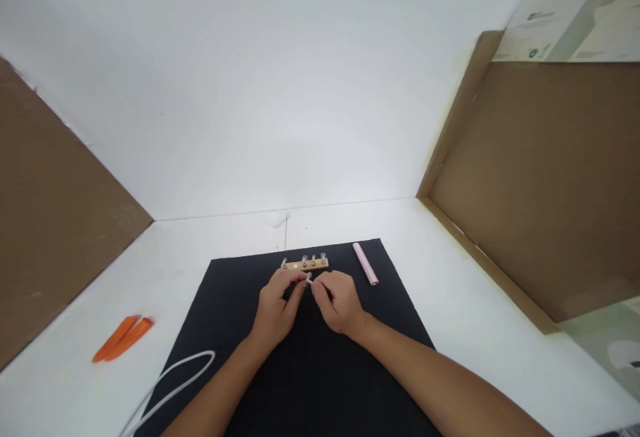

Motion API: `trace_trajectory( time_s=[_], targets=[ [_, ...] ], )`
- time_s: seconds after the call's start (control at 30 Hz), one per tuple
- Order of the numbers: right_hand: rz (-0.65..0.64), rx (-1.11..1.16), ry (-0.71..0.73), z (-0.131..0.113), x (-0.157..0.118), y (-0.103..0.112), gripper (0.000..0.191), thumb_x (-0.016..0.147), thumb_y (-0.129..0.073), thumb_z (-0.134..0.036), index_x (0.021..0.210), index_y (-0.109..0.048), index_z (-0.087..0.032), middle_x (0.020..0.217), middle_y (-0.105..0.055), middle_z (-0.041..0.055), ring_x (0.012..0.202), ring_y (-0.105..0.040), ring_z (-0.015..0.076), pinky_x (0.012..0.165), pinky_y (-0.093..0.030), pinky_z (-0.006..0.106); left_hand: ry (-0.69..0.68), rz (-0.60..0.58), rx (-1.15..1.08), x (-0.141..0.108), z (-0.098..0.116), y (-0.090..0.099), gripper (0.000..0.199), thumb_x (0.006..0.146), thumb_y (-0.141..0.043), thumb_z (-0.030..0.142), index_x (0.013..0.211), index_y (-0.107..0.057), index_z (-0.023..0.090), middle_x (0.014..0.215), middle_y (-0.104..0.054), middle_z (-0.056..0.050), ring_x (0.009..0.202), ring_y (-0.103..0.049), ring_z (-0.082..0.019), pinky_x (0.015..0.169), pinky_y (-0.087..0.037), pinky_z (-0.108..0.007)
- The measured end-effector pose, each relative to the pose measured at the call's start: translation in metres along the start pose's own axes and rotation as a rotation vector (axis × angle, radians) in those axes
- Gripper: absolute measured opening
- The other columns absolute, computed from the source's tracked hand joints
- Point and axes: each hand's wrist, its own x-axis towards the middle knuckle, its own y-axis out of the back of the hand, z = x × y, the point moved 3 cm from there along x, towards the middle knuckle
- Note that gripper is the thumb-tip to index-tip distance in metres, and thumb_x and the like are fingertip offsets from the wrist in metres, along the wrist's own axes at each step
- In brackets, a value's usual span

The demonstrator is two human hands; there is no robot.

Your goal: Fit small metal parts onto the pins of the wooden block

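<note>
Both of my hands meet over the black mat (pixel 320 377). My left hand (pixel 277 303) pinches a small clear and metallic piece (pixel 309 277) between thumb and forefinger; it is too small to name. My right hand (pixel 340 300) is closed in a pinch at the other side of that piece, on a thin whitish end. Just beyond my fingers lies a narrow wooden strip (pixel 319 264) with several clear-topped metal pegs standing on it and a white round spot. The strip's left end is partly behind my left hand.
A pale pink rolled tube (pixel 365 264) lies on the mat to the right. A white cable (pixel 185 360) loops over the mat's left edge. Two orange pieces (pixel 123 339) rest on the white table at left. White and brown panels (pixel 540 190) enclose the table.
</note>
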Motion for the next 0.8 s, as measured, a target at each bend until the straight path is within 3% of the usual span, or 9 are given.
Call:
trace_trajectory(
  time_s=[0.13,0.4,0.7,0.8],
  targets=[
    [-0.018,-0.014,0.057,-0.0017,-0.0004,-0.0011,0.032,0.094,-0.040,-0.026,0.066,-0.055,-0.019,0.059,-0.057,0.0014,0.056,-0.050,0.0136,0.059,-0.034,0.028,-0.013,0.005,-0.001,0.0001,0.0000,-0.0003,0.014,0.091,-0.053,0.022,0.096,-0.066,0.021,0.091,-0.068,-0.005,0.084,-0.064,-0.016,0.075,-0.051,-0.028],
    [0.115,-0.065,-0.106,0.0024,0.0012,0.0026,0.034,0.094,-0.041,-0.025,0.063,-0.053,-0.019,0.054,-0.052,0.0001,0.051,-0.048,0.0129,0.054,-0.032,0.027,0.010,0.002,0.029,0.0006,0.0008,0.0000,0.013,0.091,-0.054,0.024,0.094,-0.067,0.021,0.088,-0.068,-0.003,0.079,-0.062,-0.015,0.072,-0.051,-0.027],
    [0.022,-0.033,0.042,-0.0028,0.0001,0.0007,0.032,0.092,-0.042,-0.026,0.063,-0.053,-0.020,0.055,-0.053,0.0001,0.053,-0.048,0.0134,0.058,-0.033,0.028,0.002,0.007,0.013,0.0006,0.0007,-0.0004,0.015,0.090,-0.053,0.023,0.096,-0.067,0.021,0.091,-0.069,-0.004,0.081,-0.064,-0.016,0.072,-0.051,-0.027],
    [0.043,-0.038,0.005,-0.0023,0.0008,0.0016,0.032,0.093,-0.041,-0.026,0.065,-0.055,-0.019,0.056,-0.055,0.0006,0.053,-0.049,0.0135,0.057,-0.033,0.028,0.002,0.001,0.012,0.0008,0.0018,-0.0005,0.014,0.090,-0.053,0.023,0.095,-0.067,0.021,0.090,-0.069,-0.004,0.082,-0.064,-0.016,0.072,-0.051,-0.027]
  ],
)
